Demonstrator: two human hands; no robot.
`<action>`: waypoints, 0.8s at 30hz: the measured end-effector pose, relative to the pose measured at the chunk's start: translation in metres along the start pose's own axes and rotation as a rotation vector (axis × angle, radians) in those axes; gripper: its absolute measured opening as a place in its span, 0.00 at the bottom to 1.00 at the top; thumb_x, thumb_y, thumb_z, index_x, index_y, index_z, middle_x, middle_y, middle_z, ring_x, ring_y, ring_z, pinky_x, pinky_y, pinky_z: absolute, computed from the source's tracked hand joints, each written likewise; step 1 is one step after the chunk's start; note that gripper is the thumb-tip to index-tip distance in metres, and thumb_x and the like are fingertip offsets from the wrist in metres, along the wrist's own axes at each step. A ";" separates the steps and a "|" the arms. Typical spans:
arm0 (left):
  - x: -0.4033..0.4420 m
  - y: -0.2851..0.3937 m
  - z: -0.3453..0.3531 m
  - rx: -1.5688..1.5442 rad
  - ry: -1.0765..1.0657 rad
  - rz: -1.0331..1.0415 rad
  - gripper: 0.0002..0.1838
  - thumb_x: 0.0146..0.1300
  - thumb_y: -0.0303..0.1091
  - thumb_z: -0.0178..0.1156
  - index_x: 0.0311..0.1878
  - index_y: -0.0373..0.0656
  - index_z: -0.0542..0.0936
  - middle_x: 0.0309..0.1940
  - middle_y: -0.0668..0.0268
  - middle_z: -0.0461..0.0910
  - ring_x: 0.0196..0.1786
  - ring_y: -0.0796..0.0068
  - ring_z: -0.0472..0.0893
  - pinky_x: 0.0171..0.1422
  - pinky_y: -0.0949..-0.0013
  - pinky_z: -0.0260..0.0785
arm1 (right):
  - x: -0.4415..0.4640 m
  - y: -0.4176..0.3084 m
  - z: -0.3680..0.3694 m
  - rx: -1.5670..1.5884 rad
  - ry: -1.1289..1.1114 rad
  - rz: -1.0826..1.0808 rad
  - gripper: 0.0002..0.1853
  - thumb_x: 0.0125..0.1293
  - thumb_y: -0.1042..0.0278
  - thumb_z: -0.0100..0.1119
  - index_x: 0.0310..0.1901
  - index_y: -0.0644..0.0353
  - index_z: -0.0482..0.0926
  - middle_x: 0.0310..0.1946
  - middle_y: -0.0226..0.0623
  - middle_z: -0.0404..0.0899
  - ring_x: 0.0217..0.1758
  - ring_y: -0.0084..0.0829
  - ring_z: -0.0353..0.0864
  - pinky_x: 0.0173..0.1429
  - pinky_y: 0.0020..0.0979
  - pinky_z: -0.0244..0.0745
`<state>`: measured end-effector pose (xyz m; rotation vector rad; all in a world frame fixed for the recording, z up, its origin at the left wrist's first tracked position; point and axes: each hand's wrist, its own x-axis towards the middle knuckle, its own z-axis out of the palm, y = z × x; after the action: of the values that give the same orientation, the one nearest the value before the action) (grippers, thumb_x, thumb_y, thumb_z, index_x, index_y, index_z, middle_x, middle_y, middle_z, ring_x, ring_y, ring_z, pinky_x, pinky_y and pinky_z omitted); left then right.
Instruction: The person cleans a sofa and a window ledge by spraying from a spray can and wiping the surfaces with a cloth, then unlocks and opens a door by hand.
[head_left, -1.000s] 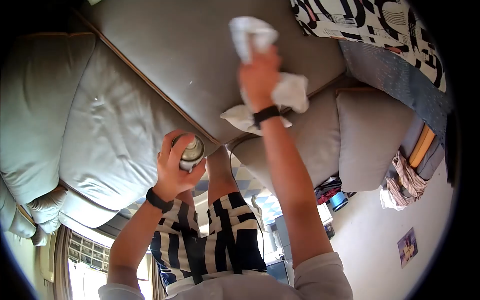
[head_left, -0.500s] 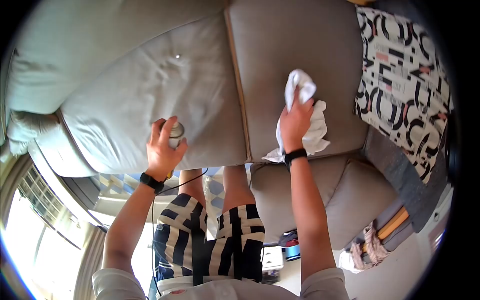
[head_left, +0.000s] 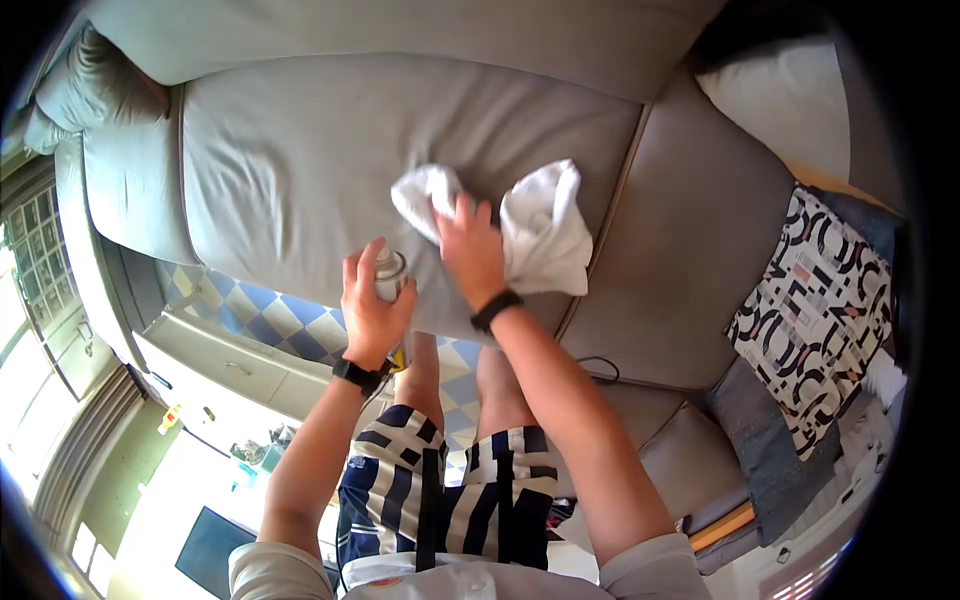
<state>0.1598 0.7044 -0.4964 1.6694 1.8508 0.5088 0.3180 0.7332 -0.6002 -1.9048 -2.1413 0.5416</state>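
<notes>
My left hand [head_left: 370,318] is wrapped around an aerosol can [head_left: 391,272] with a silver top, held upright near the front edge of the grey sofa seat cushion [head_left: 310,170]. To its right, my right hand [head_left: 473,250] presses a white cloth [head_left: 547,230] onto the same cushion. One bunched part of the cloth lies under and ahead of the fingers; the rest spreads out to the right of the hand, close to the cushion seam. Both wrists wear black bands.
A patterned pillow [head_left: 815,310] lies at the right, with a plain light pillow [head_left: 790,105] behind it. The sofa backrest [head_left: 400,30] runs along the far side. At the left are a white drawer cabinet [head_left: 230,365] and blue-and-white floor tiles [head_left: 265,315]. A thin black cable hangs near my legs.
My right hand has carried the cloth left, from the right seat cushion onto the left one. The view has turned and shifted. A small white spot seen on the left cushion no longer shows.
</notes>
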 end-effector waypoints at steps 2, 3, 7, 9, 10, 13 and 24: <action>0.015 -0.006 -0.007 0.009 0.046 0.009 0.36 0.54 0.30 0.71 0.69 0.47 0.74 0.57 0.52 0.76 0.54 0.46 0.82 0.57 0.52 0.77 | -0.036 -0.009 -0.008 0.027 -0.159 0.019 0.24 0.65 0.71 0.60 0.63 0.40 0.83 0.52 0.38 0.76 0.48 0.46 0.78 0.41 0.38 0.84; 0.024 -0.009 -0.012 0.012 0.067 0.011 0.36 0.54 0.30 0.71 0.69 0.47 0.74 0.57 0.52 0.76 0.54 0.46 0.82 0.57 0.52 0.78 | -0.052 -0.008 -0.016 0.049 -0.174 0.048 0.27 0.63 0.72 0.60 0.64 0.39 0.82 0.52 0.38 0.75 0.49 0.46 0.78 0.42 0.40 0.83; 0.060 -0.022 -0.017 0.018 0.086 0.022 0.35 0.55 0.29 0.70 0.69 0.48 0.74 0.57 0.51 0.75 0.52 0.47 0.83 0.55 0.52 0.79 | -0.074 0.032 -0.041 -0.034 -0.236 0.292 0.38 0.56 0.78 0.62 0.70 0.36 0.77 0.54 0.42 0.72 0.52 0.50 0.76 0.51 0.46 0.80; 0.074 -0.023 -0.020 0.013 0.075 0.014 0.35 0.55 0.29 0.70 0.69 0.48 0.74 0.57 0.52 0.75 0.51 0.46 0.83 0.54 0.52 0.79 | -0.068 0.053 -0.051 -0.141 -0.116 0.416 0.38 0.58 0.77 0.63 0.72 0.38 0.75 0.56 0.47 0.71 0.55 0.55 0.75 0.56 0.48 0.79; 0.076 -0.023 -0.021 0.011 0.079 0.002 0.35 0.55 0.29 0.70 0.68 0.48 0.74 0.57 0.52 0.75 0.51 0.46 0.83 0.53 0.52 0.79 | -0.059 0.062 -0.053 -0.183 -0.034 0.468 0.38 0.59 0.77 0.64 0.73 0.40 0.74 0.57 0.49 0.71 0.57 0.56 0.75 0.57 0.50 0.78; 0.084 -0.027 -0.024 -0.009 0.096 -0.015 0.34 0.55 0.29 0.70 0.67 0.48 0.74 0.57 0.52 0.75 0.50 0.45 0.83 0.53 0.52 0.79 | -0.009 0.077 -0.056 -0.030 0.109 0.609 0.37 0.64 0.75 0.64 0.77 0.52 0.67 0.59 0.56 0.70 0.58 0.60 0.76 0.59 0.51 0.77; -0.033 0.018 -0.178 -0.566 0.133 0.086 0.50 0.55 0.40 0.76 0.77 0.53 0.57 0.61 0.45 0.71 0.48 0.51 0.84 0.44 0.51 0.82 | 0.140 -0.214 0.113 0.551 -0.315 0.016 0.11 0.66 0.70 0.56 0.44 0.68 0.81 0.44 0.60 0.82 0.46 0.56 0.82 0.50 0.52 0.79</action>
<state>0.0589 0.6931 -0.3453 1.3518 1.5282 1.0878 0.0597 0.8382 -0.6246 -1.6028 -1.8642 1.3494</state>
